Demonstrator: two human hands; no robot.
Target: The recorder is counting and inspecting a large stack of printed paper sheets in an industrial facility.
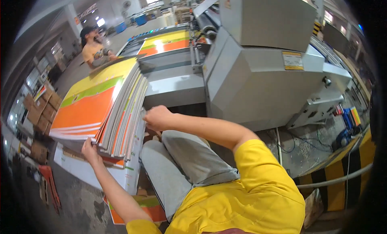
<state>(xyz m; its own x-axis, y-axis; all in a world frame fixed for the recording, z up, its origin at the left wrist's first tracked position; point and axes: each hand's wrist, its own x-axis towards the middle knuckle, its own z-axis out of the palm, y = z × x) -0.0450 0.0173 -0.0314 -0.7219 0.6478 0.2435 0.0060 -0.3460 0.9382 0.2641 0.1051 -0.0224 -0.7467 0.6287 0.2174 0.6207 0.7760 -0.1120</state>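
A tall stack of large printed sheets [86,107], coloured yellow, green and orange, stands in front of me to the left. Its near side fans out into uneven layers. At the stack's near corner, my left hand [91,150] pinches the edges of some sheets between thumb and fingers. My right hand [158,118] is closed beside the stack's right side. Whatever its fingers hold, if anything, is hidden behind the hand. Below the stack is a white printed sheet or board [86,169] that hangs past its edges.
A big grey machine [258,84] rises on the right, its bed carrying a printed sheet [165,42]. A co-worker [96,48] is at the stack's far side. More printed sheets [147,207] lie low near my legs. Cartons [42,105] and a red handle [49,181] are at left.
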